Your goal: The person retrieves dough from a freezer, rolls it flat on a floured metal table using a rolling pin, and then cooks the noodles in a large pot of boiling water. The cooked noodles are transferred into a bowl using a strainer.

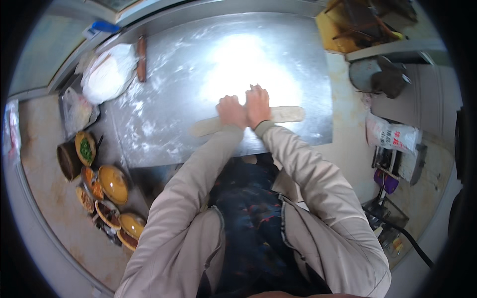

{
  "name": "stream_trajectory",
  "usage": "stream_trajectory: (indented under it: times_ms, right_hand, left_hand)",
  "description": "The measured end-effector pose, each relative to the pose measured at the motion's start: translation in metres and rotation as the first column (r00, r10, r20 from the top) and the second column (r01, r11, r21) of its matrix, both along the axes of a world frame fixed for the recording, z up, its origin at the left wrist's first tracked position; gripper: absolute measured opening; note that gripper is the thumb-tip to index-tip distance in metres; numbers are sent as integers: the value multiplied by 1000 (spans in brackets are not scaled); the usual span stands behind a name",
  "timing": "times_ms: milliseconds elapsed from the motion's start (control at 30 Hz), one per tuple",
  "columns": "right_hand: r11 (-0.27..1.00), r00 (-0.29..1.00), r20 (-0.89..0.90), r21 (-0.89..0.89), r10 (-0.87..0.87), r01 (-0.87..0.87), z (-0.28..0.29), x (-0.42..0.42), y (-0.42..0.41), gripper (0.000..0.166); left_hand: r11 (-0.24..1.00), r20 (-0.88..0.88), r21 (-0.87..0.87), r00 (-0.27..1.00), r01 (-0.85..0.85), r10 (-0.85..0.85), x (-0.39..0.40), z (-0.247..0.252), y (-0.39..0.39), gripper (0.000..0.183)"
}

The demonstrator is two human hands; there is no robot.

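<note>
A long, pale roll of dough [287, 114] lies crosswise near the front edge of a floured metal worktop [175, 89]. My left hand [231, 111] and my right hand [258, 106] press down side by side on its middle, thumbs close together. The fingers bend over the far side of the dough, and their tips are hard to make out. Both ends of the roll stick out beyond my hands, the left end lying slightly nearer to me. Under my hands the dough is hidden.
At the back left are a wooden rolling pin [141, 59] and a bag of white flour [110, 74]. Bowls at left include one of chopped greens [85, 149] and a yellow lidded one [113, 184]. On the right stand a printed sack [393, 134] and a metal bucket [363, 74].
</note>
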State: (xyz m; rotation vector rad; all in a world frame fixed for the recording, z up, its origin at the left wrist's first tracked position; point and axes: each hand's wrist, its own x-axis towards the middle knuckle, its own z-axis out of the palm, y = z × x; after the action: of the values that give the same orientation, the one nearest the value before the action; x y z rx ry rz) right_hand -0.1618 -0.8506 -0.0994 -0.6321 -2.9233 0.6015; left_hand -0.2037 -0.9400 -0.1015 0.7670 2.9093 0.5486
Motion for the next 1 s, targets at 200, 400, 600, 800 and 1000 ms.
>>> stream_trajectory:
  times_ms: [200, 400, 600, 800, 1000]
  right_hand:
    - [1000, 983, -180, -9, -31, 30, 6, -1, -4, 24]
    - [987, 959, -245, -98, -145, 124, -7, -11, 2, 21]
    - [995, 997, 33, 70, -70, 67, 16, -14, -37, 46]
    - [998, 1000, 24, 58, -13, 12, 17, -10, -41, 49]
    - [998, 994, -100, 42, -37, 41, 6, -3, -32, 45]
  left_hand:
    - [997, -11, 73, 1000, 4, -3, -2, -3, -4, 17]
    - [937, 16, 346, 998, -56, 54, -86, -23, -28, 48]
    - [826, -191, -37, 815, -563, 547, -268, -7, -144, 61]
    - [889, -80, 4, 886, -458, 457, -321, -49, -204, 38]
    - [256, 827, 549, 473, -795, -304, -168, 30, -128, 14]
